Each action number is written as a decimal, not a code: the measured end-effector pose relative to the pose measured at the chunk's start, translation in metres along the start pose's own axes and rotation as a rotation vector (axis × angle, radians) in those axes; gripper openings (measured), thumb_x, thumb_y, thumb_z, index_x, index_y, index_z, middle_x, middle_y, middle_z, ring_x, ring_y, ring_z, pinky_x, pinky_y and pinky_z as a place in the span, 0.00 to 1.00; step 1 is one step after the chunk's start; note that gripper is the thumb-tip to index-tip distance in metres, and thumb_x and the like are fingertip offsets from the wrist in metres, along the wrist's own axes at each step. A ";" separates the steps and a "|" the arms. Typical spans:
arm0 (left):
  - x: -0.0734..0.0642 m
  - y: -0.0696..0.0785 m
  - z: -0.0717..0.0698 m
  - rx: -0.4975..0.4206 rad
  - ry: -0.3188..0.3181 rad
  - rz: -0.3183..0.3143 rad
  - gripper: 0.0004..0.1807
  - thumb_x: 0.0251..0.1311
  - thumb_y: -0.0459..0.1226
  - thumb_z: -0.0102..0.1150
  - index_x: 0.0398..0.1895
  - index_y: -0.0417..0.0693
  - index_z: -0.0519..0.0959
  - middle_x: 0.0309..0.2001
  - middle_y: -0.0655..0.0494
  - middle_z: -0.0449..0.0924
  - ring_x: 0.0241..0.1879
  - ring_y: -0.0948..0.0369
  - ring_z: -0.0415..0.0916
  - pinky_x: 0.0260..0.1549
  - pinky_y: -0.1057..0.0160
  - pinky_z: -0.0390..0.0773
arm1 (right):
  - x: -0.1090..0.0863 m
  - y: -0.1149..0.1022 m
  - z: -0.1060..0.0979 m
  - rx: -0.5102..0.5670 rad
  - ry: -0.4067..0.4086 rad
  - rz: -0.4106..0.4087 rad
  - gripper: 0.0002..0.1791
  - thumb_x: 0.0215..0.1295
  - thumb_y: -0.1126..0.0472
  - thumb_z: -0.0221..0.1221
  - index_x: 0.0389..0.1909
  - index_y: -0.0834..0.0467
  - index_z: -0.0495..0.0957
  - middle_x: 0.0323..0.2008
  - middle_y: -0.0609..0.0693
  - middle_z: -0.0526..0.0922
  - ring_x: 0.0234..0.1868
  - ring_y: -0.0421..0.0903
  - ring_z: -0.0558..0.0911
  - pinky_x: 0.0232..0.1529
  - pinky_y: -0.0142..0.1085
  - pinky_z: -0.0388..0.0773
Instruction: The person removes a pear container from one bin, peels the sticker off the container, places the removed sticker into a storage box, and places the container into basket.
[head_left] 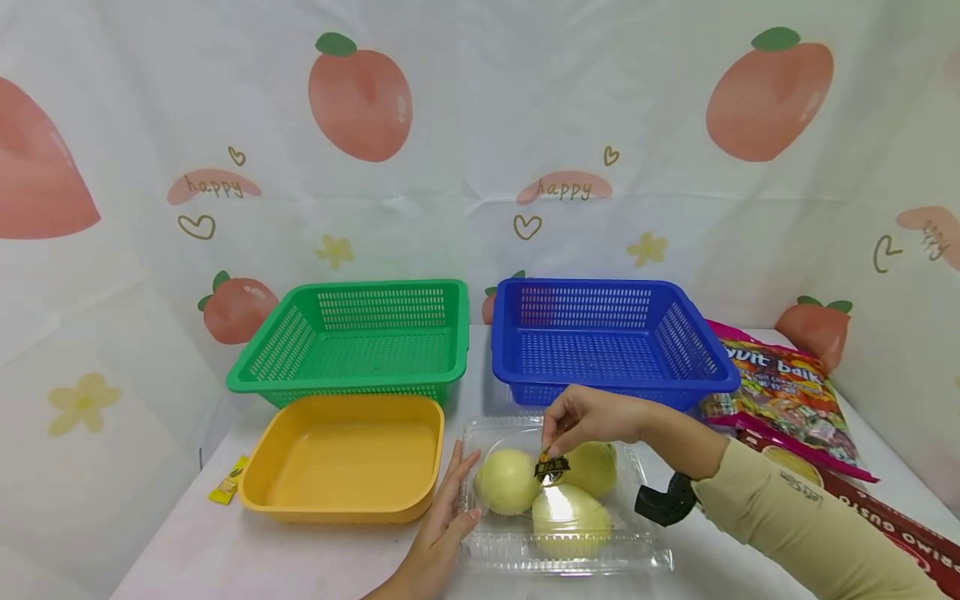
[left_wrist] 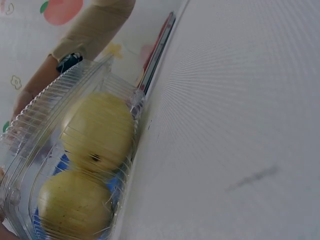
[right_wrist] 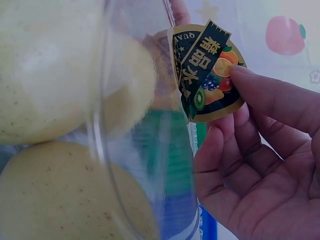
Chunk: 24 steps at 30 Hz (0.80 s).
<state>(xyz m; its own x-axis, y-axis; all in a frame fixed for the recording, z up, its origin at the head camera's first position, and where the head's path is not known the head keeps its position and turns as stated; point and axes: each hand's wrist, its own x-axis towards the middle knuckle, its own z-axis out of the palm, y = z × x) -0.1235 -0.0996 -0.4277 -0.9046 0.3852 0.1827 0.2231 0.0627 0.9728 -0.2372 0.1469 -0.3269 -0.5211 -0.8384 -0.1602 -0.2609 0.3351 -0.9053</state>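
Observation:
A clear plastic clamshell box (head_left: 652,560) lies on the table with three pale yellow-green round fruits (head_left: 510,482) inside. My right hand (head_left: 581,417) is above its lid and pinches the edge of a round black-and-gold sticker (head_left: 553,472) between thumb and fingers. In the right wrist view the sticker (right_wrist: 212,75) stands partly lifted, its far side still against the plastic and its fruit picture facing the camera. My left hand (head_left: 437,529) rests along the box's left side with fingers extended. Through the ribbed wall, the left wrist view shows two fruits (left_wrist: 100,130).
Behind the box stands a blue basket (head_left: 615,392), with a green basket (head_left: 352,385) to its left. A yellow tub (head_left: 341,508) sits left of my left hand, beside a small yellow packet (head_left: 227,481). To the right lie a candy bag (head_left: 795,392) and a dark red box (head_left: 885,521).

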 end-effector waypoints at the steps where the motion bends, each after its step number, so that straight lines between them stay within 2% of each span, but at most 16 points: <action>1: 0.000 0.000 0.000 -0.003 -0.001 -0.001 0.31 0.69 0.33 0.38 0.73 0.54 0.46 0.74 0.49 0.19 0.72 0.49 0.18 0.65 0.66 0.31 | 0.000 0.000 0.000 0.001 -0.001 -0.001 0.09 0.57 0.70 0.60 0.32 0.75 0.77 0.31 0.63 0.84 0.32 0.38 0.82 0.38 0.28 0.79; 2: 0.000 0.000 0.000 -0.002 -0.002 -0.002 0.31 0.69 0.33 0.38 0.73 0.54 0.46 0.74 0.48 0.19 0.72 0.48 0.18 0.65 0.64 0.31 | -0.001 0.001 0.000 0.003 -0.001 -0.002 0.09 0.57 0.70 0.60 0.32 0.75 0.77 0.31 0.63 0.83 0.32 0.38 0.82 0.38 0.28 0.79; 4: 0.000 0.000 0.000 -0.001 0.004 -0.024 0.31 0.69 0.33 0.39 0.73 0.54 0.46 0.74 0.50 0.20 0.73 0.58 0.19 0.66 0.66 0.32 | -0.001 0.001 -0.001 0.011 -0.001 0.000 0.09 0.57 0.70 0.60 0.32 0.75 0.77 0.31 0.60 0.84 0.32 0.37 0.81 0.38 0.28 0.79; 5: 0.000 0.000 0.000 0.000 0.005 -0.024 0.31 0.69 0.33 0.39 0.73 0.54 0.46 0.74 0.50 0.20 0.73 0.58 0.19 0.66 0.65 0.32 | -0.002 0.001 -0.001 0.014 -0.002 0.000 0.10 0.57 0.69 0.60 0.33 0.75 0.77 0.30 0.58 0.84 0.32 0.37 0.81 0.38 0.28 0.79; 9: 0.000 -0.002 0.000 0.011 0.016 -0.033 0.32 0.68 0.32 0.40 0.73 0.51 0.46 0.74 0.50 0.21 0.72 0.59 0.20 0.64 0.78 0.35 | -0.003 0.002 -0.001 0.039 -0.003 -0.003 0.11 0.57 0.68 0.60 0.34 0.76 0.77 0.31 0.50 0.84 0.33 0.37 0.82 0.40 0.28 0.80; 11: 0.001 -0.003 0.001 0.012 0.016 -0.022 0.32 0.68 0.32 0.39 0.73 0.50 0.45 0.74 0.49 0.21 0.72 0.56 0.20 0.62 0.82 0.36 | -0.005 0.003 -0.002 0.044 -0.003 -0.005 0.11 0.58 0.68 0.60 0.34 0.76 0.77 0.31 0.50 0.84 0.33 0.37 0.82 0.40 0.29 0.80; 12: 0.001 -0.003 0.001 0.013 0.017 -0.028 0.32 0.68 0.32 0.39 0.73 0.49 0.45 0.74 0.50 0.21 0.72 0.61 0.21 0.60 0.85 0.37 | -0.005 0.003 -0.002 0.045 -0.002 -0.005 0.12 0.58 0.68 0.60 0.34 0.76 0.77 0.31 0.50 0.84 0.33 0.37 0.82 0.40 0.29 0.80; 15: 0.001 -0.004 0.001 0.013 0.017 -0.047 0.32 0.68 0.32 0.40 0.74 0.50 0.45 0.75 0.52 0.22 0.70 0.75 0.23 0.60 0.85 0.38 | -0.008 0.003 -0.003 0.044 -0.005 -0.005 0.12 0.58 0.67 0.60 0.34 0.76 0.77 0.31 0.51 0.84 0.33 0.37 0.82 0.40 0.29 0.79; 17: 0.001 -0.003 0.001 0.018 0.017 -0.061 0.32 0.68 0.33 0.40 0.74 0.51 0.45 0.75 0.53 0.22 0.69 0.78 0.23 0.64 0.78 0.37 | -0.009 0.004 -0.003 0.041 -0.007 -0.009 0.12 0.58 0.67 0.60 0.34 0.76 0.77 0.32 0.52 0.84 0.33 0.37 0.82 0.39 0.29 0.79; 18: 0.000 -0.002 0.001 0.021 0.018 -0.067 0.32 0.68 0.33 0.40 0.74 0.52 0.45 0.75 0.53 0.22 0.69 0.77 0.23 0.66 0.73 0.36 | -0.009 0.003 -0.004 0.039 -0.007 -0.010 0.12 0.58 0.67 0.60 0.34 0.76 0.77 0.32 0.53 0.84 0.32 0.37 0.81 0.39 0.29 0.79; 21: 0.000 -0.001 0.001 0.034 0.027 -0.082 0.32 0.68 0.33 0.40 0.74 0.53 0.46 0.75 0.53 0.22 0.72 0.66 0.23 0.67 0.58 0.35 | -0.010 0.003 -0.004 0.029 0.000 -0.012 0.11 0.58 0.67 0.60 0.34 0.75 0.78 0.32 0.56 0.84 0.33 0.37 0.81 0.39 0.29 0.79; 24: 0.000 0.000 0.001 0.041 0.033 -0.088 0.32 0.68 0.33 0.40 0.73 0.53 0.46 0.75 0.52 0.23 0.73 0.58 0.23 0.66 0.51 0.35 | -0.010 0.003 -0.005 0.021 0.009 -0.009 0.11 0.58 0.67 0.60 0.33 0.74 0.78 0.32 0.56 0.84 0.33 0.38 0.81 0.40 0.29 0.79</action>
<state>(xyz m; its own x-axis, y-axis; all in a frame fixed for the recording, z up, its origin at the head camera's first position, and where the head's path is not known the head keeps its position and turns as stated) -0.1231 -0.0989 -0.4281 -0.9325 0.3464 0.1019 0.1563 0.1329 0.9787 -0.2368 0.1587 -0.3262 -0.5265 -0.8371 -0.1488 -0.2486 0.3189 -0.9146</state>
